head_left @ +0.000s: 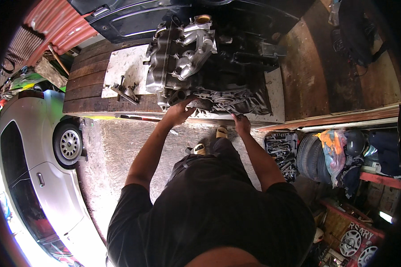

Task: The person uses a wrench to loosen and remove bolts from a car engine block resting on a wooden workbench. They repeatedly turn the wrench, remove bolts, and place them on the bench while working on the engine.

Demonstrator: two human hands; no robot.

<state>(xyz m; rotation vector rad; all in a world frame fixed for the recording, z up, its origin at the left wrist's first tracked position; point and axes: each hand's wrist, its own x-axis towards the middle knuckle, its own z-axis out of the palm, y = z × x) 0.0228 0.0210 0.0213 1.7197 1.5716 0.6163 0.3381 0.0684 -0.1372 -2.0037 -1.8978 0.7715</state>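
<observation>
An engine lies on the bench in front of me, with a silver valve cover and a pale intake manifold on its left part. At its near side, my left hand is closed around the end of a dark cylindrical part, thumb below and fingers above. My right hand is a little to the right, closed on a thin metal hand tool whose tip reaches the engine's near face. The tool's exact kind is too small to make out.
Loose metal tools lie on a white board at the bench's left. A silver car stands to the left. Below the bench on the right are an open socket set, tyres and a plastic bag.
</observation>
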